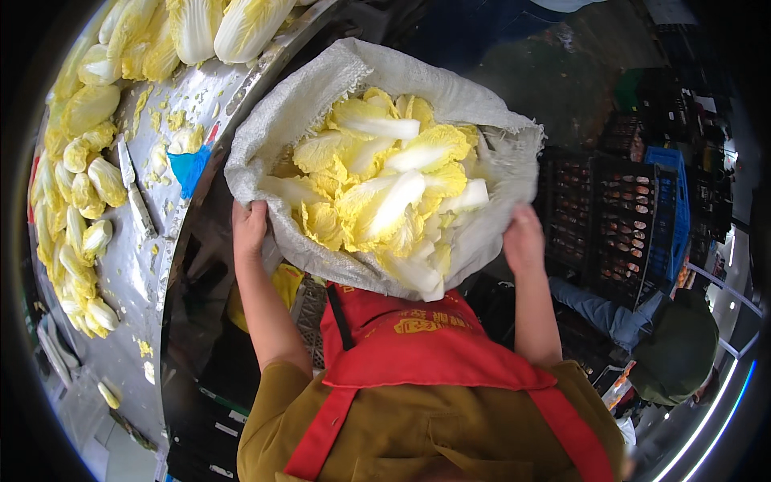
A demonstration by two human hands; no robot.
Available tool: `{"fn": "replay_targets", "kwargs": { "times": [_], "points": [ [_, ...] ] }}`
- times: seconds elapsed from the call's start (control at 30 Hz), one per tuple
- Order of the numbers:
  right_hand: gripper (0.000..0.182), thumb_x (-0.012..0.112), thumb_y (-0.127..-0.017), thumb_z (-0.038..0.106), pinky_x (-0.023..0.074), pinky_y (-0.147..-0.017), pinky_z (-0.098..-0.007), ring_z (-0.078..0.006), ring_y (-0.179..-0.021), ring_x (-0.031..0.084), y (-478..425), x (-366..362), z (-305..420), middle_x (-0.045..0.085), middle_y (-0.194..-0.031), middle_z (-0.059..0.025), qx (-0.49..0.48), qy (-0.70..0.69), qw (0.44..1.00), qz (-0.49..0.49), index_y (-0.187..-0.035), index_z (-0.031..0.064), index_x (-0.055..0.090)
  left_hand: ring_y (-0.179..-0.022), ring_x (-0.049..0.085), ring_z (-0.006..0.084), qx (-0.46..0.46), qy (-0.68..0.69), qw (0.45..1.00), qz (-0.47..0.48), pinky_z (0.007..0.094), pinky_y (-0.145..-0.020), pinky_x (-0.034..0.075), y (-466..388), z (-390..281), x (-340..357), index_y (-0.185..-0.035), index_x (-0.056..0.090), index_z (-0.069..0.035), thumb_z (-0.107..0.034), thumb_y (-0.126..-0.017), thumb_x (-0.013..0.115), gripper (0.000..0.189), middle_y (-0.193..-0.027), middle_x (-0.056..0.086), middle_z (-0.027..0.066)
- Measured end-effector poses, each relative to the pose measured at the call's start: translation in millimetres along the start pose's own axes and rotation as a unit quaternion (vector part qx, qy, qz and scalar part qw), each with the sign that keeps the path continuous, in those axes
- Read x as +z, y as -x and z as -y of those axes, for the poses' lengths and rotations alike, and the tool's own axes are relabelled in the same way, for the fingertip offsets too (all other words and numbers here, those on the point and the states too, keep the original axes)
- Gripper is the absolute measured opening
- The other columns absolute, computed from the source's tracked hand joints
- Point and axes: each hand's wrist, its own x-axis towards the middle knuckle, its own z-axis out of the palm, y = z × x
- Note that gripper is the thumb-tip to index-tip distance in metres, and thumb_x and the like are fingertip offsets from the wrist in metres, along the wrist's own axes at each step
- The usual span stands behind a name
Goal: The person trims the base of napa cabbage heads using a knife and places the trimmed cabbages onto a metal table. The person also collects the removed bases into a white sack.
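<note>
A white woven sack (313, 78) stands with its mouth spread wide in front of me, between my arms. Yellow and white napa cabbage leaves (391, 193) lie loose inside it. My left hand (249, 226) grips the sack's near left rim, thumb on top. At the right rim, my right hand (523, 238) holds the fabric; it is slightly blurred, and its fingertips are partly hidden by the sack. A red apron (421, 355) covers my front just below the sack.
A metal table (135, 271) at the left bears whole napa cabbages (250, 30), smaller cabbage hearts (78, 205), a knife (134, 187) and a blue scrap (190, 170). Stacked dark crates (623, 223) and a blue crate (671, 205) stand at right, near a person in a dark cap (677, 349).
</note>
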Motion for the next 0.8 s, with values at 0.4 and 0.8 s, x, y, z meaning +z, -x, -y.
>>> {"fn": "replay_targets", "kwargs": {
  "times": [0.4,0.8],
  "points": [
    [0.052,0.038,-0.093,0.04,0.0403,-0.1,-0.0514,-0.0324,-0.119,0.049,64,-26,115,0.046,-0.135,-0.0132,-0.167,-0.18,0.936,-0.251,-0.134,0.0069,0.042,-0.104,0.057,0.0253,-0.005,0.452,0.888,-0.085,0.0385,-0.094,0.043,41,-96,13,-0.116,0.051,0.005,-0.023,-0.098,0.038,0.036,-0.113,0.058,0.0165],
    [0.046,0.039,-0.092,0.031,0.0469,-0.093,-0.0481,-0.0331,-0.11,0.056,142,-223,91,0.055,-0.123,-0.0182,-0.138,-0.038,0.981,-0.133,-0.126,0.001,0.048,-0.066,0.054,0.0121,0.115,0.202,0.902,0.364,0.0314,-0.063,0.046,136,-288,147,-0.086,0.061,0.002,-0.018,-0.087,0.058,0.02,-0.072,0.061,0.0073]
  ]
}}
